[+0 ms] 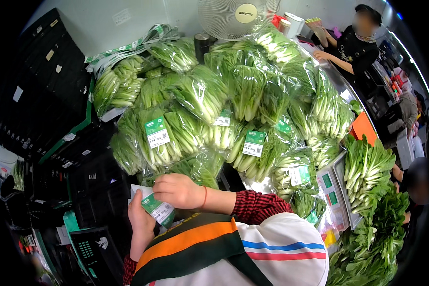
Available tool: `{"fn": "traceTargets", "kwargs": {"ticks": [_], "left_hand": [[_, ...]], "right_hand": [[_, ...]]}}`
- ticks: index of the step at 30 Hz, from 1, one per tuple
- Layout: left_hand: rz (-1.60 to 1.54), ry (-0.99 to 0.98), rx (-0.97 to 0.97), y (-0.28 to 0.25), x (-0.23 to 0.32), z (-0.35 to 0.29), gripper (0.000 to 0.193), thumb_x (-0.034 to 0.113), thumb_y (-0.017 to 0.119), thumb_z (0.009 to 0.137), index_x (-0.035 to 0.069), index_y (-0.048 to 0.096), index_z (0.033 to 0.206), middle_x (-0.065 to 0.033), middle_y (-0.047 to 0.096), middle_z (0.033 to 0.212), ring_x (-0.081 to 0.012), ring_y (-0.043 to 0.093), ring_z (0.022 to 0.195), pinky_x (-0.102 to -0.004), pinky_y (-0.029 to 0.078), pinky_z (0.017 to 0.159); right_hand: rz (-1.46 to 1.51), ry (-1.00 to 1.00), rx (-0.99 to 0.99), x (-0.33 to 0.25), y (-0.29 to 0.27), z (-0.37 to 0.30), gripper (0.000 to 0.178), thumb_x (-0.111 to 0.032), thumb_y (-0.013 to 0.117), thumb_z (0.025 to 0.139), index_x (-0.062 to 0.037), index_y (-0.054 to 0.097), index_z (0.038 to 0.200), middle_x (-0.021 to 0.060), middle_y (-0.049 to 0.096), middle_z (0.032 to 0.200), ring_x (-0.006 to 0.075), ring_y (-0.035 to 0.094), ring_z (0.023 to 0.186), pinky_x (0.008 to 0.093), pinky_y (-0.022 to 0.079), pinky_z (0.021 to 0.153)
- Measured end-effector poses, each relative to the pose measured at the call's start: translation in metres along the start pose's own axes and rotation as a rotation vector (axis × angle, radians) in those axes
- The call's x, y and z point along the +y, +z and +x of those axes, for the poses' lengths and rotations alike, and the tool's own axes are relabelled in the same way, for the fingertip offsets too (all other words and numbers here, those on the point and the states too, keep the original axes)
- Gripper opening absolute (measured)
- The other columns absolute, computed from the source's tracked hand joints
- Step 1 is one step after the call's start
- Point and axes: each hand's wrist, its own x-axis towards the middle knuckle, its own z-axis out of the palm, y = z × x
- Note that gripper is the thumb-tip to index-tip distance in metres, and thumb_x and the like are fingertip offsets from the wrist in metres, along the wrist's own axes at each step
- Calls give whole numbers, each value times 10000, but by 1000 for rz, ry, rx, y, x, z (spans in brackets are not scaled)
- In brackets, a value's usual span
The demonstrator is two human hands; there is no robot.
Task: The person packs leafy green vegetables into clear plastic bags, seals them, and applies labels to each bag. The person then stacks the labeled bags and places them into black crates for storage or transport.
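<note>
My left hand (pixel 141 218) is closed round green-and-white labels (pixel 158 209) with white backing paper (pixel 137 189) showing above the thumb. My right hand (pixel 178 190) bends over the upper edge of the same labels, fingers pressed together there; exactly what its fingertips pinch is hidden. Just beyond both hands lies a clear bag of leafy greens (pixel 198 169). Past it, a heap of bagged greens (pixel 200 93) covers the table, and several bags carry the same kind of label, such as one label (pixel 158 132) on a bag at the left.
Black crates (pixel 52 81) are stacked at the left. A scale (pixel 331 193) stands at the right beside loose greens (pixel 367 176). Strips of labels (pixel 128 47) hang over the back edge near a fan (pixel 238 19). A co-worker (pixel 357 45) handles a bag at the far right.
</note>
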Motion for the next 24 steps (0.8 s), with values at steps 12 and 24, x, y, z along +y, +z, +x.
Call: {"fn": "traceTargets", "kwargs": {"ticks": [12, 24], "left_hand": [[215, 238, -188, 57, 14, 5, 284, 218, 487, 923, -30, 601, 845, -86, 618, 776, -125, 589, 643, -251, 472, 589], [20, 31, -200, 74, -7, 15, 317, 227, 465, 926, -49, 525, 1070, -123, 601, 985, -218, 602, 852, -339, 486, 735]], "right_hand": [[-251, 88, 78, -13, -43, 11, 241, -90, 654, 616, -48, 616, 850, 65, 570, 859, 222, 582, 752, 300, 494, 610], [-261, 88, 87, -10, -63, 1, 158, -16, 650, 678, -47, 611, 828, 86, 592, 872, 239, 593, 825, 304, 494, 675]]}}
